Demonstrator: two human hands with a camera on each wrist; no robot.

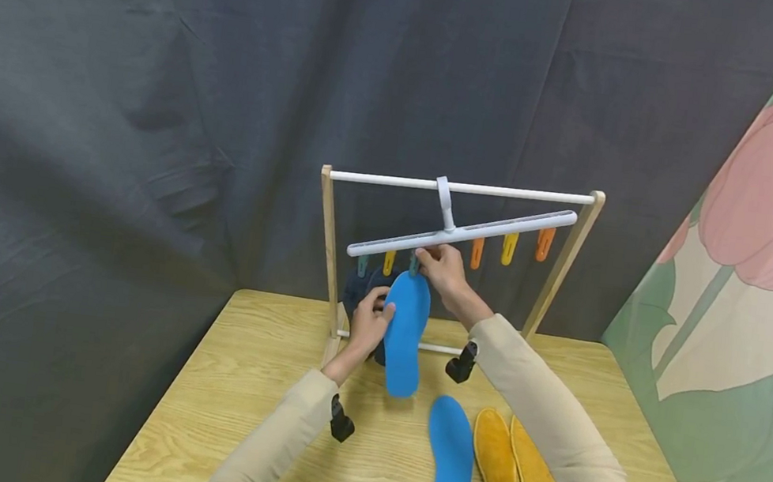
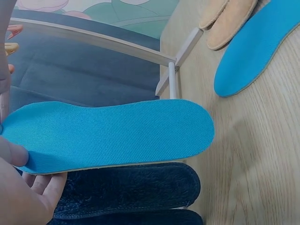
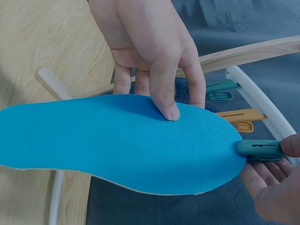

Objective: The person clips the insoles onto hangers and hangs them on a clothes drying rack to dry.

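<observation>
A bright blue insole (image 1: 405,339) hangs toe up below a white hanger (image 1: 462,234). My left hand (image 1: 370,320) pinches its left edge, thumb on the front face and fingers behind. With my right hand (image 1: 446,272) I grip a teal clip (image 3: 260,148) between thumb and fingers; the clip's tip sits over the insole's toe edge in the right wrist view. Behind the held insole, dark fuzzy insoles (image 2: 126,190) hang, partly covered by it and my left hand. Beside them show another teal clip (image 1: 362,265) and a yellow clip (image 1: 389,263).
The hanger hooks on a wooden rack's white bar (image 1: 521,194) and slopes up rightward, with orange clips (image 1: 544,244) and a yellow clip (image 1: 509,249) on that side. A second blue insole (image 1: 450,463) and two tan fuzzy insoles (image 1: 502,473) lie on the wooden table (image 1: 255,385).
</observation>
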